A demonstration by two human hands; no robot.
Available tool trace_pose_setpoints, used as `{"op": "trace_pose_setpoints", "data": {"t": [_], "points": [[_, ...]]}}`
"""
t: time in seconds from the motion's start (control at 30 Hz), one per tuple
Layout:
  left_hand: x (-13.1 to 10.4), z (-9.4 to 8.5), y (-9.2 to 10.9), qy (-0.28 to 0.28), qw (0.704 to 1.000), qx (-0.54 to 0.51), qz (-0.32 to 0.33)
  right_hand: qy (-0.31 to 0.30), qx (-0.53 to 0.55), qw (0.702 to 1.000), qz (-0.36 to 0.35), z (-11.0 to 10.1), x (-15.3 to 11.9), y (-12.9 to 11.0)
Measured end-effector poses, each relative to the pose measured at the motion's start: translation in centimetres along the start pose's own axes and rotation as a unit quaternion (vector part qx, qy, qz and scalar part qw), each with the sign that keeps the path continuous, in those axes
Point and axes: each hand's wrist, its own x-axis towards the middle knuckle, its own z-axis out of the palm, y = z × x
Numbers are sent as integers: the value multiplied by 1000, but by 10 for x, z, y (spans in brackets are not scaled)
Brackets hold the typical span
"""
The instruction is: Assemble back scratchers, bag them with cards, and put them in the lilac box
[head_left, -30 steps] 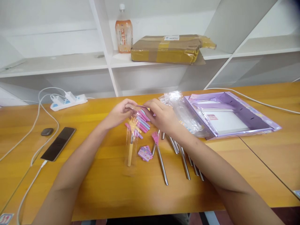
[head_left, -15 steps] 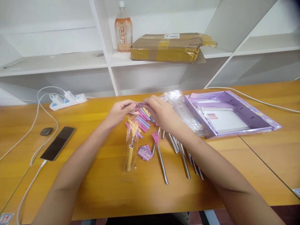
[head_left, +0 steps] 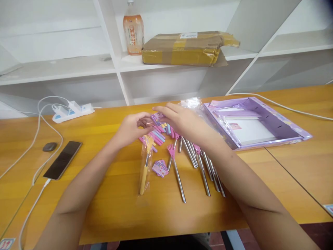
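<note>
My left hand (head_left: 132,127) has its thumb and fingers closed on the upper edge of a clear plastic bag (head_left: 147,180). Inside that bag is a back scratcher (head_left: 144,173) with a yellow hand-shaped head and yellow grip. My right hand (head_left: 182,119) pinches a small purple printed card (head_left: 156,119) close above the bag's top. Below my hands lie several pink, blue and yellow foam-like tubes (head_left: 158,136), partly hidden. Similar purple cards (head_left: 160,168) rest in a small stack nearby. Pink-headed back scratchers (head_left: 178,173) with metal rods lie under my right forearm.
A purple open box (head_left: 293,133) stands at the right, with clear plastic packaging (head_left: 194,104) beside it. At the left are a phone (head_left: 63,159), a small black case (head_left: 49,147) and a white power strip (head_left: 74,113). A bottle (head_left: 133,33) and taped carton (head_left: 182,52) occupy the shelf.
My hands have moved slightly apart, and the purple card now shows more plainly by my right fingers. The bag's lower end sits a little lower in view. The camera view has shifted slightly.
</note>
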Motion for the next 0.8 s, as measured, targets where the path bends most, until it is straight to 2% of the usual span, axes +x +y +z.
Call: {"op": "trace_pose_setpoints", "data": {"t": [0.13, 0.27, 0.4, 0.5, 0.63, 0.73, 0.8], "points": [[-3, 2, 4, 4, 1000, 16, 7, 21, 50, 998, 30, 6, 1, 3], [-5, 4, 7, 11, 999, 26, 18, 13, 36, 999, 17, 5, 0, -2], [-4, 5, 10, 10, 1000, 18, 19, 39, 50, 998, 18, 4, 2, -4], [-3, 2, 8, 15, 1000, 1, 21, 54, 136, 989, 30, 3, 6, 0], [-4, -2, 3, 9, 999, 6, 37, 23, 252, 965, 68, 4, 10, 5], [-5, -3, 3, 7, 993, 69, 93, 35, 308, 944, 115, 9, 12, 5], [-6, -2, 5, 16, 975, 157, 154, 44, 337, 930, 140, 13, 13, 5]]}}
